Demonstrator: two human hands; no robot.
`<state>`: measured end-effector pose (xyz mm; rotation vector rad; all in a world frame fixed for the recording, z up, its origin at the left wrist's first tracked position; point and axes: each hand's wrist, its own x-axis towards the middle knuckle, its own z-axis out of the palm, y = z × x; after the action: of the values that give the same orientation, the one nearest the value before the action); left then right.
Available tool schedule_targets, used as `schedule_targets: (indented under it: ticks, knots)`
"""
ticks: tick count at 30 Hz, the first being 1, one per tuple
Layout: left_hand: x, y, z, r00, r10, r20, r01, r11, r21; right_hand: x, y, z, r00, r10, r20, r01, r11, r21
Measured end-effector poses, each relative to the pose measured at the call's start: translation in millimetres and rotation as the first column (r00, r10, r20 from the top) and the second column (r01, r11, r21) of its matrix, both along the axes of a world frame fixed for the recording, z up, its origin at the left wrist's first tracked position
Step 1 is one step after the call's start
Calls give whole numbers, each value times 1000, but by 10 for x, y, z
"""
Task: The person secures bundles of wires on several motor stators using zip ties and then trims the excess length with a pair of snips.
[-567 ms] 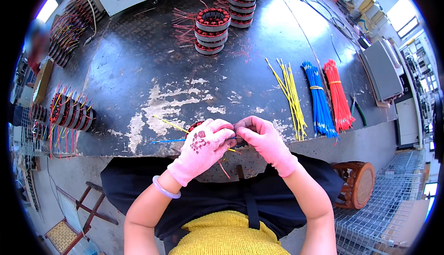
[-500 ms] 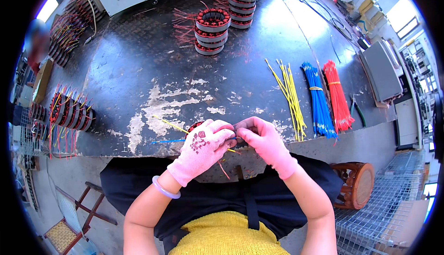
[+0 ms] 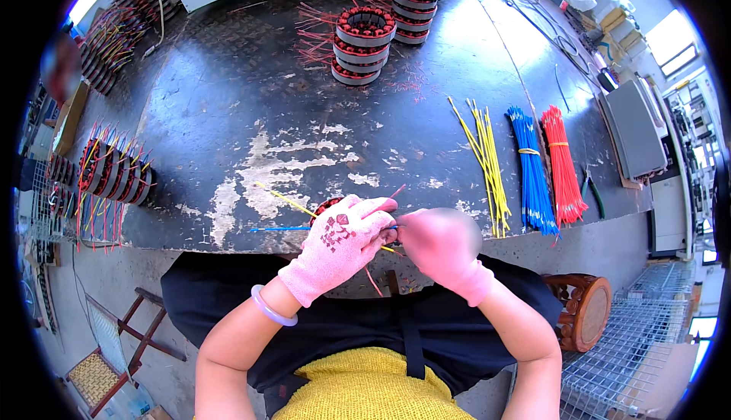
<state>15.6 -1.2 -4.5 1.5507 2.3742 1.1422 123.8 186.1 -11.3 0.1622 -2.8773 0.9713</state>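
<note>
At the table's front edge my left hand [image 3: 339, 241], in a pink glove, is closed around a small wound motor stator [image 3: 327, 205]; only its red rim shows past the knuckles. A yellow wire [image 3: 285, 197] and a blue wire [image 3: 278, 229] stick out to the left from under this hand. Beside its fingertips a thin red lead [image 3: 397, 191] points up. My right hand [image 3: 445, 249], also gloved in pink, is close by on the right, fingers drawn together at the blue wire's end. Blur covers much of this hand.
Yellow wires [image 3: 487, 172], a blue wire bundle [image 3: 531, 172] and a red wire bundle [image 3: 563, 169] lie to the right, near green-handled pliers [image 3: 592, 191]. Stacked stators [image 3: 362, 51] stand at the back. More wired stators [image 3: 114, 172] lie at the left edge. A wooden drum-shaped stool [image 3: 582, 309] stands below right.
My right hand has turned and shifted slightly right and down. A red lead now shows upright between the hands. My left hand keeps its hold; the whole view has shifted a little.
</note>
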Motion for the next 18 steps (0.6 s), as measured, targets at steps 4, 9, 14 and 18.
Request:
schedule_targets:
  ticks: [4, 9, 14, 18]
  knots:
    - [-36, -21, -36, 1000, -17, -20, 17, 1000, 4, -103, 134, 101, 869, 126, 478, 226, 758, -612]
    - [-16, -19, -36, 1000, -9, -5, 9, 1000, 15, 23, -4, 311, 997, -69, -39, 68, 998, -7]
    - [-28, -15, -10, 1000, -17, 0, 17, 1000, 9, -9, 32, 154, 985, 16, -173, -5, 998, 63]
    - [-34, -16, -11, 1000, -9, 22, 9, 1000, 4, -98, 9, 195, 994, -65, 93, 88, 956, -281]
